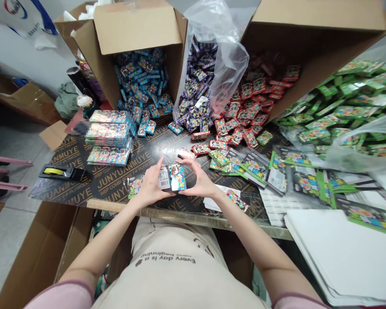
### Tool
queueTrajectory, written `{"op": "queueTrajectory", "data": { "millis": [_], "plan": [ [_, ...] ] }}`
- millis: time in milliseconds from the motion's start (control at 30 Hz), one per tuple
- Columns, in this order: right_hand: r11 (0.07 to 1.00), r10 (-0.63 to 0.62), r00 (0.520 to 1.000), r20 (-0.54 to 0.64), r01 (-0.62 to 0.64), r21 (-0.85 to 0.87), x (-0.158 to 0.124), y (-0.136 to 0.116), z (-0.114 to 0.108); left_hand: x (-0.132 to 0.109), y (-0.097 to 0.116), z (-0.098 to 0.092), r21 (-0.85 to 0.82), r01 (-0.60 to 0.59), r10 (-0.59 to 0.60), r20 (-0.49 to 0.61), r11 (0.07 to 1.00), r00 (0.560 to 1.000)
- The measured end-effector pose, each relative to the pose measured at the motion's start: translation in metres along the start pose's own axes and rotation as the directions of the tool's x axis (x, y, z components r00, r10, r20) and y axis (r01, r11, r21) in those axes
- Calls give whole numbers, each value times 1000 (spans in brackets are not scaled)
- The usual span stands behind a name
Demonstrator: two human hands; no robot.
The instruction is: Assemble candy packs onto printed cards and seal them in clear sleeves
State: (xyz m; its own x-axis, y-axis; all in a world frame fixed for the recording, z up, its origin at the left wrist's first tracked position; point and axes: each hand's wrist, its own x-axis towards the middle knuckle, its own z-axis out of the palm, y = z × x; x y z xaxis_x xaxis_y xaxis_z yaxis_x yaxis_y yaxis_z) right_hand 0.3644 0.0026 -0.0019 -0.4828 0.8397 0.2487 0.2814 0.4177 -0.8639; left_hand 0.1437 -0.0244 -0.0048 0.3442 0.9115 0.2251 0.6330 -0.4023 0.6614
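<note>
My left hand (149, 185) and my right hand (197, 180) are closed together on a small stack of colourful card packs (173, 177), held just above the dark plywood tabletop (116, 182). The top pack is blue with a cartoon print; a white back with a barcode shows on its left side. Thumbs sit on top, fingers wrap the sides. A few loose packs (199, 149) lie right behind my hands, and another pack (237, 200) rests by my right wrist.
Tipped cartons spill blue packs (141, 90) and red packs (251, 107); a clear bag holds purple packs (196, 94); green packs (350, 98) pile at right. Stacked bundles (108, 137) stand left. A tape dispenser (62, 172) lies at the left edge. White sheets (341, 253) lie at right.
</note>
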Motion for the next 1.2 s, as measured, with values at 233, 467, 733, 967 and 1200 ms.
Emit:
{"op": "queueTrajectory", "data": {
  "millis": [233,467,733,967,1200],
  "plan": [
    [976,-45,997,-68,29,-217,-3,3,6,6,-3,-1,11,13,-13,-30,1000,999],
    [875,-160,987,5,144,-462,3,18,11,9,-12,1,36,37,-37,9,999,999],
    [617,123,956,-266,-284,-734,146,109,-87,7,-9,22,-8,101,-100,67,995,993],
    [728,-158,920,359,354,-587,125,87,-23,-3,-29,3,15,210,-210,-10,978,978],
    [831,-155,844,513,392,-395,37,72,24,-13,-50,-13,93,204,-213,103,975,972]
  ]
}}
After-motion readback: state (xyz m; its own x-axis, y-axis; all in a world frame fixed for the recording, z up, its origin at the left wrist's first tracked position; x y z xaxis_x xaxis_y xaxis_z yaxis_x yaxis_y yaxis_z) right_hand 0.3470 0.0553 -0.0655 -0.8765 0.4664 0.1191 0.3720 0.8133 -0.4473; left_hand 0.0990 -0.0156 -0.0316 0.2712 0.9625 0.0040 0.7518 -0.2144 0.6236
